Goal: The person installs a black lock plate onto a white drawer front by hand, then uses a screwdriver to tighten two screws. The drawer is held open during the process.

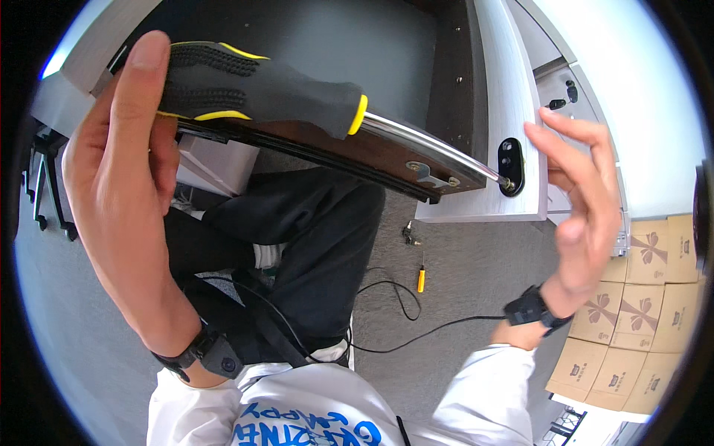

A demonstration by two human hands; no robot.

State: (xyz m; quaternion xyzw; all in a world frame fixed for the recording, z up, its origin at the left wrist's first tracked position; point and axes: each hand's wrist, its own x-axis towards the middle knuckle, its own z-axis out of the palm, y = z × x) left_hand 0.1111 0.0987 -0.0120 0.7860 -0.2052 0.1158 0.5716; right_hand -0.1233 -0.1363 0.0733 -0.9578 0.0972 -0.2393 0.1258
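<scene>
While a screwdriver (316, 100) touches a screw (509, 184), shirt lettering (312, 427) shows blue.

Head-worn fisheye view, looking down, near the screwdriver (331, 106)

From the left grip (119, 160), a screwdriver (297, 95) slants rightward over the drawer (357, 44) to the plate (510, 160) on its front panel (513, 97); the right grip (584, 189) is just right of that. On the floor (476, 282), keys (408, 234) lie near a second screwdriver (422, 281); cartons (617, 320) stand right, a chair (48, 178) far left.
</scene>
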